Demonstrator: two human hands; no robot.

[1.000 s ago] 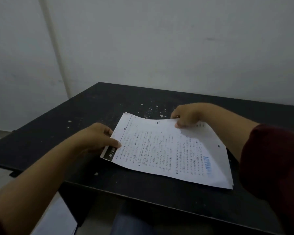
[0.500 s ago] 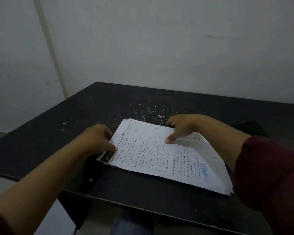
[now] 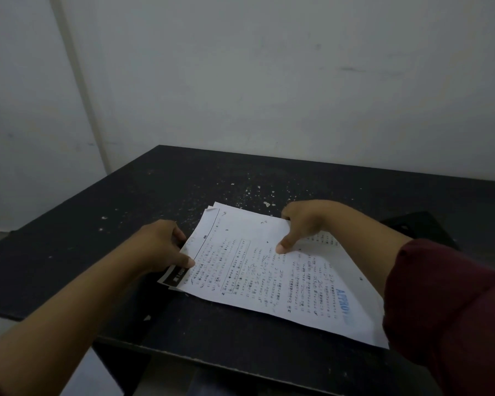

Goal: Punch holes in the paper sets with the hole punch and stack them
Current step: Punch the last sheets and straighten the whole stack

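With both hands on it, the white printed paper set [image 3: 269, 270] lies diagonally, far-left to near-right, on the black speckled worktop [image 3: 183, 178].
Left hand [image 3: 160, 247] pinches the near-left edge, right hand [image 3: 303, 224] pinches the far edge; hole punch possibly the dark shape behind the right arm.

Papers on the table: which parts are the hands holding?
The left hand grips the paper stack at its left edge; the right hand holds its far edge, thumb pressing on top.
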